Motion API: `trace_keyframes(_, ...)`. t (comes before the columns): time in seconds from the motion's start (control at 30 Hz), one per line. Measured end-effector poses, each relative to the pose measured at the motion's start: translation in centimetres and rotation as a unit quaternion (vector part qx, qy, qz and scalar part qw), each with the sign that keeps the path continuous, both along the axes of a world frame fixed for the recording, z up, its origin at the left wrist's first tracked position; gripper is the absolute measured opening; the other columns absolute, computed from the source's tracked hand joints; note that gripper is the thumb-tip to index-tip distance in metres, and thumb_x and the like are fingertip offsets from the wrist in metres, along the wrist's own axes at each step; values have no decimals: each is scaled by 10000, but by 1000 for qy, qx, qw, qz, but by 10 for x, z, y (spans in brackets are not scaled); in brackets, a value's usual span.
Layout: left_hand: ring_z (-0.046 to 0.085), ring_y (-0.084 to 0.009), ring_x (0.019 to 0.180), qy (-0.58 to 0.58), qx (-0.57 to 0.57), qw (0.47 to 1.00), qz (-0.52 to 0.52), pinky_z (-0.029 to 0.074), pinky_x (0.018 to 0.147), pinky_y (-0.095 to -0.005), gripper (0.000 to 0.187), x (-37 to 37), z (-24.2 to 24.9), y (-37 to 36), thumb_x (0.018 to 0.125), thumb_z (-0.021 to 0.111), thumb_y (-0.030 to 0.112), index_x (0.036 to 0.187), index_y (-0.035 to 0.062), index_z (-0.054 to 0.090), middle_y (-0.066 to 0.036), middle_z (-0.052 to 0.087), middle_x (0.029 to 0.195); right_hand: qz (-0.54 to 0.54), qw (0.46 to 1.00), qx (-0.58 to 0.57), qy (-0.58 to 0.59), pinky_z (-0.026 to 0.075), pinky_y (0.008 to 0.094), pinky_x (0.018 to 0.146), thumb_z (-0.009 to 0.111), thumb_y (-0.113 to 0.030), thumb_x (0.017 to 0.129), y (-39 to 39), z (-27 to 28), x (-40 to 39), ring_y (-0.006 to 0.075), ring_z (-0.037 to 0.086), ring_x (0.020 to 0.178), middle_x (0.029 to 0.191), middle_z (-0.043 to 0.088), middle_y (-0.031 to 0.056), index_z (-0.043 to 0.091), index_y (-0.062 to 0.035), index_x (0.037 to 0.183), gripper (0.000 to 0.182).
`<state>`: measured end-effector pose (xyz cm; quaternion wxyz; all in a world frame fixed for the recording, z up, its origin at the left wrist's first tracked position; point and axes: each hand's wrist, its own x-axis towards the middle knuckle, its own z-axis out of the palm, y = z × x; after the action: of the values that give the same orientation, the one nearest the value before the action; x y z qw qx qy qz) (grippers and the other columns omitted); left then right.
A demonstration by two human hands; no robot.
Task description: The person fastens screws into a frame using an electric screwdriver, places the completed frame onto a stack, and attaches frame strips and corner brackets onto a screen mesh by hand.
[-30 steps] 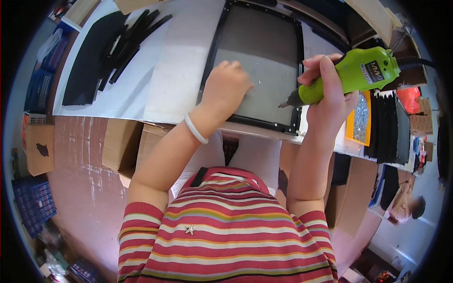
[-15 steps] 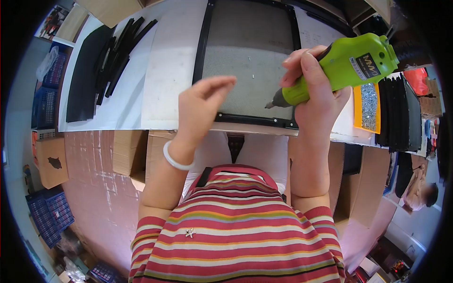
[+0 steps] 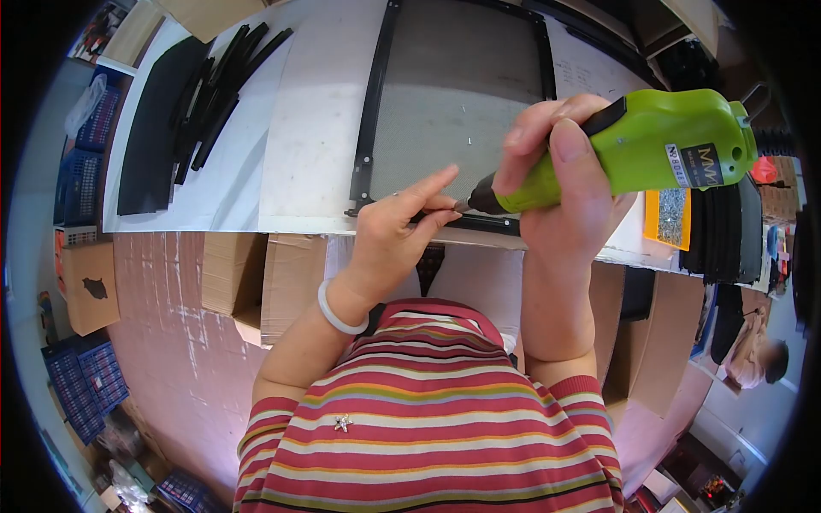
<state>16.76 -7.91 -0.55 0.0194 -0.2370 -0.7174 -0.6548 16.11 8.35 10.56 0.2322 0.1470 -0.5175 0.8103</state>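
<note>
My right hand (image 3: pixel 571 192) is wrapped round a green electric screwdriver (image 3: pixel 654 141), held tilted with its bit pointing down and left. At the bit's tip, the thumb and fingers of my left hand (image 3: pixel 395 229) are pinched together. Whatever they hold there is too small or hidden to make out. Both hands are over the near side of a black rectangular frame (image 3: pixel 368 145) with grey mesh (image 3: pixel 419 128) inside it. Two small screws (image 3: pixel 469 141) lie loose on the mesh.
Black strips (image 3: pixel 224 103) and a dark flat sheet (image 3: pixel 154 137) lie on the left of the white table (image 3: pixel 312 103). To the right are a yellow-edged tray (image 3: pixel 671 218) of small metal pieces and stacked black strips (image 3: pixel 723 227). Cardboard boxes (image 3: pixel 291 278) stand below. Another person (image 3: pixel 753 355) is at far right.
My left hand has moved right and down to the near edge of the frame. The screwdriver's bit has shifted left and down and now meets the left fingertips.
</note>
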Motion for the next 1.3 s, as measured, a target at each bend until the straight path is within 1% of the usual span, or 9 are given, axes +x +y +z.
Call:
trace_keyframes(0.4,766,-227,860,-24,-37,999,-12,604,758,-319,459,0,4,1,887,697,-58,1330,56,656,-145,766,958,-4,1000,21,5,548,240,561,654,-32,968,0,-4,2,128,659,597,821,713,125,624,19,952,61)
trace_keyframes(0.47,760,-239,843,37,-79,996,-10,599,758,-323,457,1,5,2,889,692,-56,1330,56,654,-150,762,953,-2,1000,20,6,547,238,560,656,-33,966,0,-3,3,127,660,599,819,711,124,625,19,944,64)
trace_keyframes(0.6,749,-253,837,58,-85,995,-14,590,763,-333,463,2,6,5,879,700,-52,1326,57,656,-150,759,953,1,1000,18,-8,536,234,550,653,-20,962,0,-1,5,120,644,588,811,703,123,623,24,940,58)
trace_keyframes(0.67,731,-275,797,-67,7,998,-16,578,738,-347,496,4,2,8,859,709,-61,1335,65,651,-145,756,928,4,1000,23,-4,533,233,547,651,-16,962,4,0,5,118,637,583,811,701,123,622,25,944,53)
trace_keyframes(0.7,731,-275,797,-68,7,998,-16,578,738,-347,496,5,3,8,859,709,-61,1335,65,651,-145,756,928,11,1000,22,5,530,234,543,650,-6,958,5,-1,4,115,632,582,815,701,124,622,26,950,44)
trace_keyframes(0.8,710,-291,874,-17,-38,999,0,568,785,-374,505,5,10,7,831,740,-45,1318,58,655,-133,748,942,7,1000,24,6,532,237,541,649,15,952,2,-4,6,113,627,585,824,701,124,621,27,959,32)
trace_keyframes(0.87,674,-328,973,127,-131,982,46,549,859,-416,458,3,13,3,795,792,21,1237,43,675,-138,724,1006,0,1000,26,1,536,240,543,650,25,948,1,-7,6,113,628,589,828,701,125,621,27,962,32)
trace_keyframes(0.97,639,-356,1064,157,-175,971,51,522,928,-451,426,5,-1,-4,763,834,93,1156,35,677,-144,698,1068,-15,999,51,-6,547,245,551,651,39,943,2,-12,6,114,636,598,830,699,125,618,25,974,47)
trace_keyframes(1.3,643,-346,1063,237,-187,951,69,521,981,-474,423,11,-16,-3,773,836,119,1156,43,674,-159,682,1043,-12,998,61,-26,556,251,559,642,75,926,-1,-18,7,131,651,610,837,696,136,608,26,993,89)
